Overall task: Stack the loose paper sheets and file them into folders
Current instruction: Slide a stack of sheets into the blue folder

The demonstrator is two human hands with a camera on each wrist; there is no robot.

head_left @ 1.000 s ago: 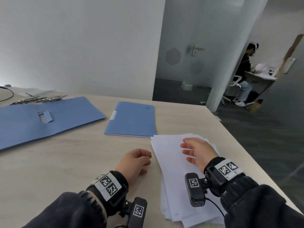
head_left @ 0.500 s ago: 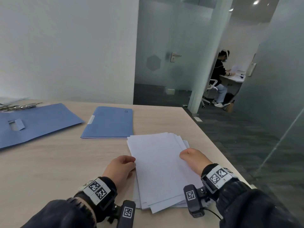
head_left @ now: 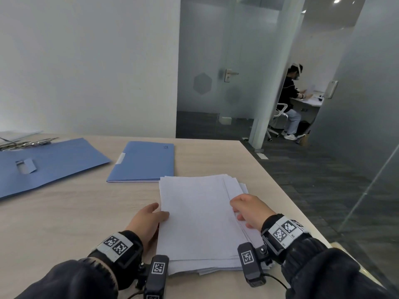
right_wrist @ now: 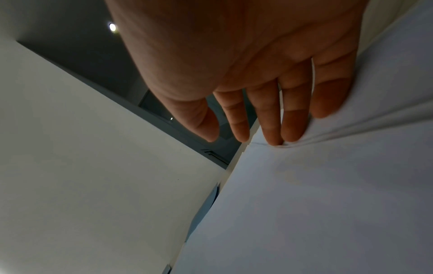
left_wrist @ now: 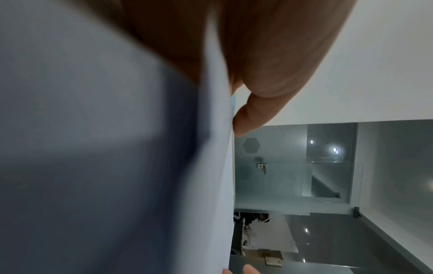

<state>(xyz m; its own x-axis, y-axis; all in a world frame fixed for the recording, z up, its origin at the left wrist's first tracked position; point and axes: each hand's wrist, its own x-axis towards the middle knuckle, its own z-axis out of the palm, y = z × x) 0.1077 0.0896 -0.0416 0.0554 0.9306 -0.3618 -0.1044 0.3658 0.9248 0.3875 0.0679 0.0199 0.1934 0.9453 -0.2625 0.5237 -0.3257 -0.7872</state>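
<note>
A loose stack of white paper sheets [head_left: 198,219] lies on the wooden table [head_left: 64,216] in front of me, its far right corners fanned out. My left hand [head_left: 160,214] grips the stack's left edge, thumb on the top sheet. In the left wrist view that hand [left_wrist: 257,74] pinches the paper [left_wrist: 117,148]. My right hand [head_left: 237,210] rests at the right edge. In the right wrist view its straight fingers [right_wrist: 293,120] press into the sheets [right_wrist: 328,204], thumb apart. A closed blue folder [head_left: 144,161] lies just beyond the stack. An open blue folder [head_left: 54,162] lies at the far left.
Metal binder clips [head_left: 26,143] lie behind the open folder. The table's right edge [head_left: 287,190] runs close to my right hand. Beyond it are grey floor, glass partitions and a seated person [head_left: 290,100] at another desk.
My left hand moved from the bare table to the stack's left edge and took hold. My right hand slid from the top of the sheets to their right edge. The view panned right.
</note>
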